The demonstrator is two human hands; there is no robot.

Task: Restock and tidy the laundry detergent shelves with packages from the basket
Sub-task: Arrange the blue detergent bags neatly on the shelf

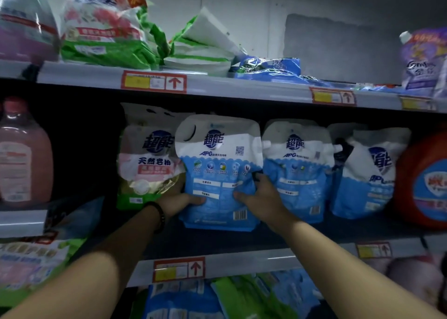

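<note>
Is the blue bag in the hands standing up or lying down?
Upright: the blue pouch stands on its base on the shelf, logo on top, left hand and right hand gripping it.

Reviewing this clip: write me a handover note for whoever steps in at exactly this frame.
Left hand: grips the lower left edge of the blue pouch.
Right hand: grips its lower right edge.
Where: the pouch is upright on the middle shelf, between a pink pouch and a matching pouch.
Done: this pouch looks placed in the row.
Left: release it and square it up. On the top shelf the green bags slump and a blue bag lies flat. The basket is not in view.
</note>
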